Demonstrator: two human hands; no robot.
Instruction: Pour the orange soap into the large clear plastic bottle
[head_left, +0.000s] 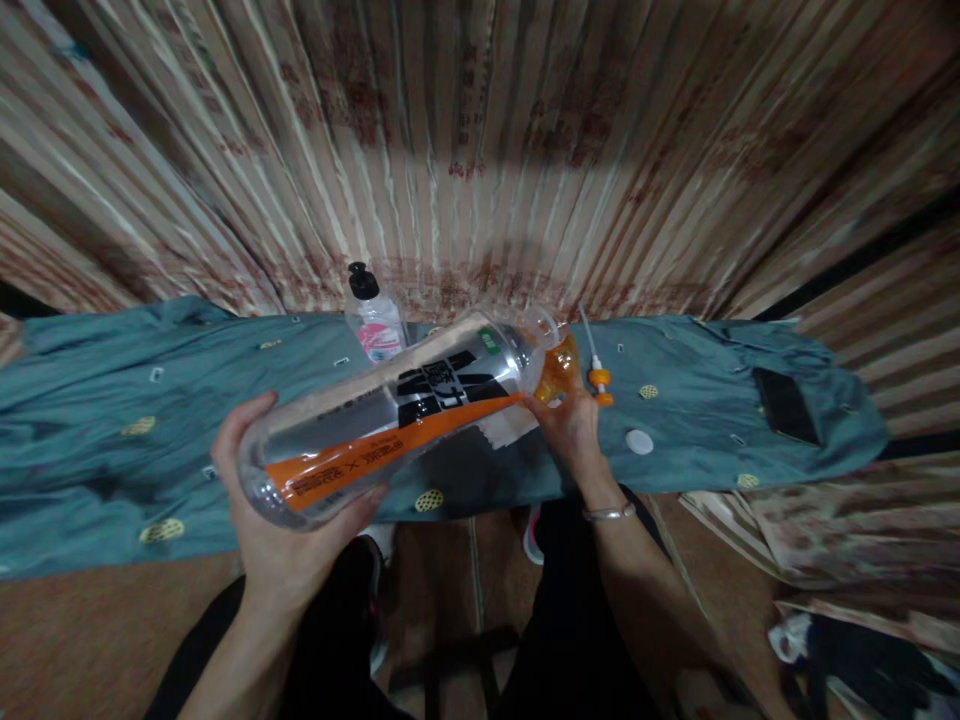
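1. Dark phone lay well right of both grips, on teal patterned cloth.
2. Black-capped bottle stood beyond and between the grips.
3. Striped curtain hung farther beyond.

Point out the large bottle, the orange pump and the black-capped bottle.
Large bottle (405, 410): head view, on its printed label.
Orange pump (599, 377): head view, on its orange collar.
Black-capped bottle (379, 335): head view, on its pink label.
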